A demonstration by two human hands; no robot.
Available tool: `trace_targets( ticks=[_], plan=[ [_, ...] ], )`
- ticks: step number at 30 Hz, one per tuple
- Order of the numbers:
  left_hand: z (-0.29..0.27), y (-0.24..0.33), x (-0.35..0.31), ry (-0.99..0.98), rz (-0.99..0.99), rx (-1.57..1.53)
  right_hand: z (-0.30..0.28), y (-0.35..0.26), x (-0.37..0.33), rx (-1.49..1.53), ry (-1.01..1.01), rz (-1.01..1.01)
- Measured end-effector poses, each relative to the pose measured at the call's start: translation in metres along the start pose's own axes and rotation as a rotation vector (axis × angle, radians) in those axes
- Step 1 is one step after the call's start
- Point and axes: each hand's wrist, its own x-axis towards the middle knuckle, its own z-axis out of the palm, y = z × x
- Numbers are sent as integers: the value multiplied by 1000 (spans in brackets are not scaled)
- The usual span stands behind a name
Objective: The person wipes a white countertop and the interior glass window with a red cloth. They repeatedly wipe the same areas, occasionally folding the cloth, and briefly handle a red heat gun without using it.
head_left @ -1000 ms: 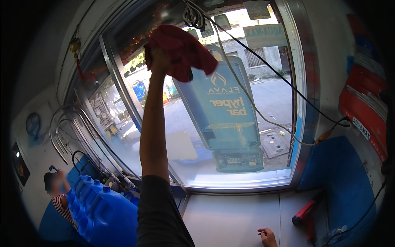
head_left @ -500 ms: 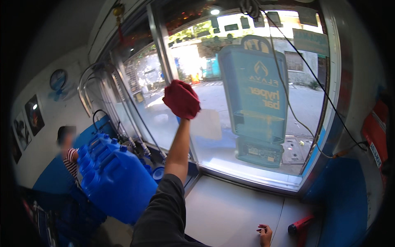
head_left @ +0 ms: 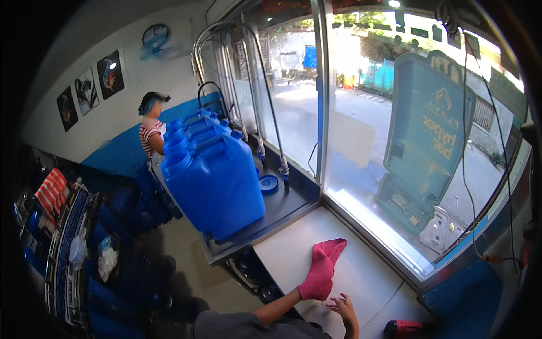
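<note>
Up and right of the right hand's fingers (head_left: 340, 305), a teal bag-shaped sign (head_left: 415, 107) at the window (head_left: 361, 175) bears reversed lettering (head_left: 442, 137): 1 small line beneath a flame emblem (head_left: 440, 101), then 2 larger lines. Print on its lower panel (head_left: 407, 206) and, far up-left, the clock face (head_left: 156, 35) are illegible.

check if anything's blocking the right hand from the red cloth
Nothing visible stands between the right hand and the red cloth. Its fingers are right beside the cloth's lower end, above the white surface; whether they touch it, I can't tell.
</note>
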Motion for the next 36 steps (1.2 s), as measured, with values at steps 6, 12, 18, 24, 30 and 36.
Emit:
trace_targets(
  ticks=[6, 12, 18, 24, 30, 36],
  plan=[
    [-68, 6, -93, -11, -219, 269, 32, -9, -2, 44, -141, -19],
    [-159, 6, -143, -72, -428, 655, 58, -22, 8, -169, -257, -162],
    [-189, -14, -130, -336, -417, 932, 69, -20, 3, -139, -136, -140],
    [-144, -73, -88, -793, -273, 1091, 82, -22, 9, -154, -60, -85],
    [-127, -87, -29, -667, 15, 1142, 85, -29, 19, -83, 156, -37],
    [-133, -119, 119, -74, 220, 1383, 85, -43, 34, -83, 240, -87]
  ],
)
